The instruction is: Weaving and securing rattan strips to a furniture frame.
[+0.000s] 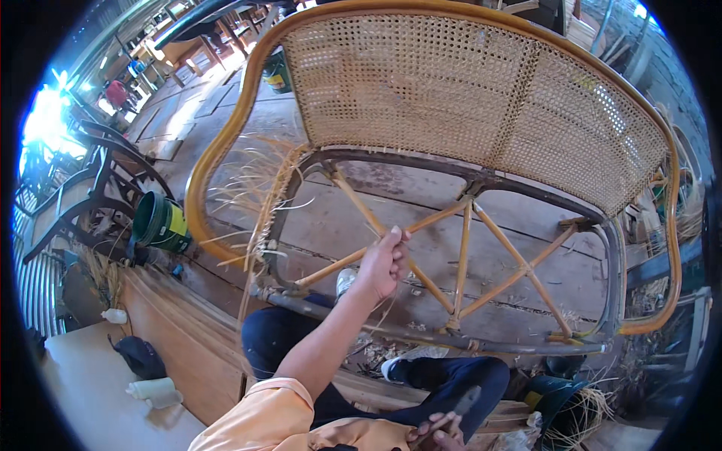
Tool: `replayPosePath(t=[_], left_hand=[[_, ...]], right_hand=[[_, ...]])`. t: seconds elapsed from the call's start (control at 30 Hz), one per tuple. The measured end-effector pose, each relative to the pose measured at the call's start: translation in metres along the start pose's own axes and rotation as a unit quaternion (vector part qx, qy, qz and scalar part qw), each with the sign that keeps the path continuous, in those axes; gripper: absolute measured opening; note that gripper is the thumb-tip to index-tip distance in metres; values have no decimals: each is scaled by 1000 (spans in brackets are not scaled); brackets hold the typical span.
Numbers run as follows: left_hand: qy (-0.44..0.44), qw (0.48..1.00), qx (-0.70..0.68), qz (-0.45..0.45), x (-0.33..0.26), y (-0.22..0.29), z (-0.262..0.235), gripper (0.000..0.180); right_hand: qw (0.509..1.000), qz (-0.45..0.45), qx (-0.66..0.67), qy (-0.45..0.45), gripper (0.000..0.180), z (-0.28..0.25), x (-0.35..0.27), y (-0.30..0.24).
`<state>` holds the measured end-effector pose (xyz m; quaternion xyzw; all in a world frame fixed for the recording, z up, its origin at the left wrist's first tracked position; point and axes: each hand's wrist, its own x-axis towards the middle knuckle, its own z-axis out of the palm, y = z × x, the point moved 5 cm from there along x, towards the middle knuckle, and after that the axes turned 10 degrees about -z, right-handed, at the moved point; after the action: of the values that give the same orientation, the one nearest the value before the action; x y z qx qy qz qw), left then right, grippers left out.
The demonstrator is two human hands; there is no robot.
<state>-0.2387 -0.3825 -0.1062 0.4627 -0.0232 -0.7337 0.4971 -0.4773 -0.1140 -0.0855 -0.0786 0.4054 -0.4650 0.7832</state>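
Observation:
A rattan settee frame [464, 259] stands before me, its curved back filled with woven cane webbing [406, 83] and its seat opening bare over crossed poles. My left hand [382, 264] is stretched over these poles, fingers curled closed. A thin pale line trails below it; what the fingers hold is too small to make out. Low in front of my body, my right hand [442, 433] is closed around a knife whose grey blade [469, 399] points up and away. Loose cane strands [259, 184] fan out from the frame's left side.
Green buckets stand left [161, 222] and lower right [555, 402], the latter with cane strands. At lower left, a white bottle [156, 392] and a dark cap [138, 356] lie on a board [71, 387]. Dark wooden chairs [90, 188] stand at far left. Scraps litter the floor.

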Motion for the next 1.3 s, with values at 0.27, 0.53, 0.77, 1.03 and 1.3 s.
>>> replayPosePath(t=[0.27,0.53,0.77,1.03,1.3], left_hand=[[16,944,307,115,181,-3,102,24],[131,649,680,315,289,-8,197,40],[162,753,577,272,347,1,184,37],[127,730,593,316,320,-2,185,36],[98,979,132,118,258,-3,64,28]], right_hand=[[955,-185,-232,22,14,9,133,-59],[944,-255,-189,90,13,-46,164,-69],[976,-211,-52,26,13,-60,171,-66],[998,-59,-3,23,17,-60,171,-94],[850,-96,-518,-9,20,-20,265,-209]])
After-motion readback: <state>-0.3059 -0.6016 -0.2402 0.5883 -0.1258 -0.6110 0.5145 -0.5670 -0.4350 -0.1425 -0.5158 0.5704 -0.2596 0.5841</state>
